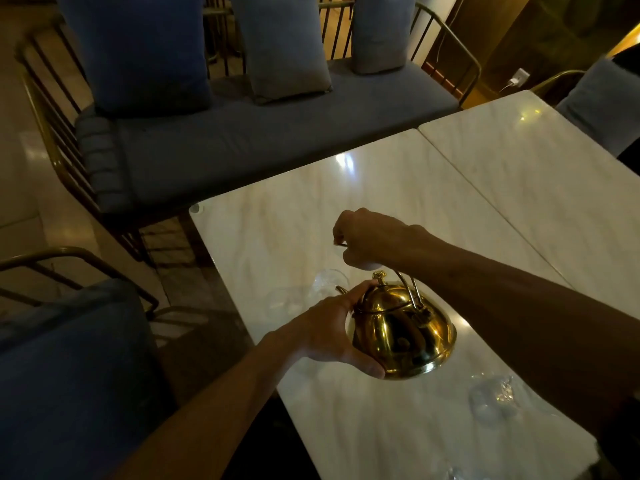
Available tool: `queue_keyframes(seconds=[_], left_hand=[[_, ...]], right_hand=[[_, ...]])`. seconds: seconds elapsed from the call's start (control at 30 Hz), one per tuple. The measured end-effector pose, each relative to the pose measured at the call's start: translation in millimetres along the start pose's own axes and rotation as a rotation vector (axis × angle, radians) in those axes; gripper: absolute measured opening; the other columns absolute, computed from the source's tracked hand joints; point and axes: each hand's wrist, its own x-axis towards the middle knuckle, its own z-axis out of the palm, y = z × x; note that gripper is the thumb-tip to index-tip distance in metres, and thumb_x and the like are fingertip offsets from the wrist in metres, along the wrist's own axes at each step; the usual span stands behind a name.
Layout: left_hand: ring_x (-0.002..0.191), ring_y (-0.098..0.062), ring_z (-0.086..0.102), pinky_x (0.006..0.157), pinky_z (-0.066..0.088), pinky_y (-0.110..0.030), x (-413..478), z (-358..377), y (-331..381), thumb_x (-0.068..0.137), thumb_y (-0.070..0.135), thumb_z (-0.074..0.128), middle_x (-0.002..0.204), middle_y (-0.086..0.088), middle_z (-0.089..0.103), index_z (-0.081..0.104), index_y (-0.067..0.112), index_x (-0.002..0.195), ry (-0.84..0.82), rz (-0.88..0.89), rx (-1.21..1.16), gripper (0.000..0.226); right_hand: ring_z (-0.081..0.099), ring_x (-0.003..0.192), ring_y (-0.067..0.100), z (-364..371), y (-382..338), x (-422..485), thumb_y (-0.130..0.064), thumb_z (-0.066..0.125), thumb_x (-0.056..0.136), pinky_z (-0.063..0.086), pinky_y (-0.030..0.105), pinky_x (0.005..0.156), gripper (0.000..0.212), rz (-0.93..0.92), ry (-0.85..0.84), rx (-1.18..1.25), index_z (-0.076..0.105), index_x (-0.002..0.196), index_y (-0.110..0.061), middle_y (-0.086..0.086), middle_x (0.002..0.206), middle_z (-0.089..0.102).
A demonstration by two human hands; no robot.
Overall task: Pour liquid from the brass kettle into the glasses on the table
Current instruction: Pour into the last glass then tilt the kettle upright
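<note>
Tilting: the brass kettle [403,336] leans forward, away from the person, above the near part of the marble table [273,237].
Direction: its spout [341,289] points to the far left, toward a clear glass [329,280]; the axis from base to lid knob [379,276] is slanted, the base turned toward the camera.
Right hand [372,237]: closed in a fist around the top of the wire handle [407,287], which rises from the lid area up into the hand.
Kettle to right hand: the body hangs below and nearer to the camera than the fist.
Left hand [334,330]: open and curved around the left side of the body, thumb under the base edge, fingertips [369,285] touching the lid just beside the knob.
Glass at the spout: it stands on the table just beyond the spout; the light is dim, so I cannot tell if liquid is flowing or how full it is.
Second glass [495,398]: on the table at the near right, partly under the right forearm, well apart from the kettle.
Behind the table: a bench with blue cushions [242,140] and a second marble table [540,161] touching the first one.
</note>
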Motion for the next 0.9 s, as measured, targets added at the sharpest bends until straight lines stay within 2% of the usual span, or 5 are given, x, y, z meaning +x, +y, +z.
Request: queue_keyframes(seconds=[0.1,0.2,0.47,0.7,0.9], left_hand=[[0.133,-0.007,0.043,0.113,0.037,-0.034,0.4,-3.0,-2.3,0.056,0.047,0.094,0.141,0.018,0.048,0.017,0.047,0.150,0.004,0.003,-0.021,0.122],[0.130,-0.003,0.042,0.111,0.035,-0.029,0.6,-5.6,-3.8,0.058,0.044,0.094,0.138,0.022,0.047,0.017,0.045,0.150,-0.001,0.001,-0.026,0.120],[0.130,-0.005,0.044,0.112,0.038,-0.032,-1.8,-7.3,-6.9,0.059,0.044,0.094,0.139,0.020,0.049,0.022,0.046,0.148,0.018,0.006,-0.043,0.114],[0.132,-0.008,0.044,0.113,0.039,-0.038,0.0,-1.7,-4.9,0.058,0.048,0.093,0.140,0.019,0.050,0.022,0.046,0.149,0.012,0.002,-0.066,0.115],[0.129,-0.006,0.043,0.110,0.037,-0.029,1.0,0.9,-1.5,0.061,0.043,0.093,0.139,0.019,0.049,0.024,0.044,0.148,0.021,0.020,-0.078,0.111]], right_hand=[[0.066,0.091,0.023,-0.3,-1.3,4.7,-0.010,0.065,0.084,0.048,0.023,0.065,0.039,-0.005,0.001,0.027,0.060,0.123,-0.010,0.008,0.112,0.065],[0.067,0.090,0.023,1.0,-1.7,11.0,-0.011,0.066,0.084,0.051,0.023,0.068,0.039,-0.004,0.000,0.043,0.059,0.123,-0.009,0.008,0.111,0.066],[0.067,0.093,0.023,4.9,-2.3,18.8,-0.011,0.066,0.084,0.055,0.028,0.076,0.040,0.003,-0.009,0.055,0.059,0.123,-0.010,0.009,0.111,0.066],[0.066,0.092,0.023,5.6,2.7,20.0,-0.010,0.066,0.082,0.057,0.031,0.080,0.040,0.016,-0.024,0.032,0.058,0.121,-0.010,0.008,0.111,0.065],[0.066,0.091,0.022,4.1,6.0,21.0,-0.013,0.065,0.084,0.056,0.029,0.078,0.038,0.019,-0.032,0.019,0.058,0.121,-0.011,0.007,0.110,0.066]])
